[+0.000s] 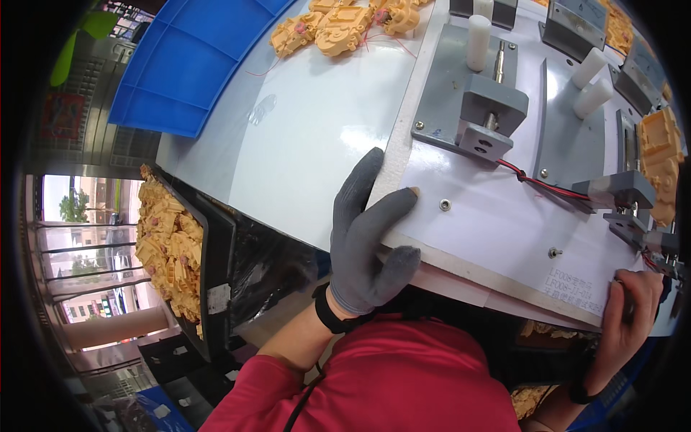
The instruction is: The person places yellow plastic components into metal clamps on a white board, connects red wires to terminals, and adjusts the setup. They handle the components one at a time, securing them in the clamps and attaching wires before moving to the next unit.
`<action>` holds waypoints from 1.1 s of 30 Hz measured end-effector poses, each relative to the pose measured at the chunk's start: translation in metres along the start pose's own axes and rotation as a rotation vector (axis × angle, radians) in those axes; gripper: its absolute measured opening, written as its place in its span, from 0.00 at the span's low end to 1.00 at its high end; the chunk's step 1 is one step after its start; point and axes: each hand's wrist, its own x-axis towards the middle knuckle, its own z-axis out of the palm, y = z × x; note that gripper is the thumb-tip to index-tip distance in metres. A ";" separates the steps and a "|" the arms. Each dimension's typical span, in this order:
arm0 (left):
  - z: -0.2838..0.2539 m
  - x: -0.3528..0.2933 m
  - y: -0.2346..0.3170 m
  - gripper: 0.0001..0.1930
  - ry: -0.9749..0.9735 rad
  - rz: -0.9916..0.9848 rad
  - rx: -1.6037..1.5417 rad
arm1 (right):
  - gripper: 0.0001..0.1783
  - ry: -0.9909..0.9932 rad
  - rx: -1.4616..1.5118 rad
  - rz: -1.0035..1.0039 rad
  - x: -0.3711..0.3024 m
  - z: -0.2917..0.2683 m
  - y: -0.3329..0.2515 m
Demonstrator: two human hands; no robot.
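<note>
My left hand, in a grey glove with one fingertip bare, grips the near-left corner of a thick white board. Its fingers lie along the board's edge. My bare right hand is closed around the near-right corner, some of its fingers hidden. Bolted on the board are a grey metal fixture with a white plastic post, and a similar fixture to its right. Red and black wires run between them. A small toggle switch sticks up near my right hand.
Yellow moulded plastic parts with thin red wires lie on the white table beyond. More yellow parts stand at the right. A blue tray sits far left. Below it, a black crate holds yellow parts.
</note>
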 end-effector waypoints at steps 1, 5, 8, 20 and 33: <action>0.000 -0.003 0.000 0.25 0.010 -0.006 0.003 | 0.10 -0.006 0.010 -0.013 0.002 0.002 0.000; -0.001 -0.001 -0.001 0.25 0.002 -0.004 0.018 | 0.09 -0.019 0.006 -0.038 0.005 0.002 -0.003; -0.001 -0.001 0.002 0.25 0.003 -0.008 0.017 | 0.09 -0.026 0.023 -0.051 0.005 0.000 -0.002; 0.000 -0.005 0.002 0.23 0.023 -0.022 0.047 | 0.11 0.108 0.015 -0.087 0.012 0.003 -0.020; 0.005 -0.002 0.010 0.23 0.015 -0.057 0.077 | 0.08 0.235 0.040 -0.164 0.014 0.000 -0.011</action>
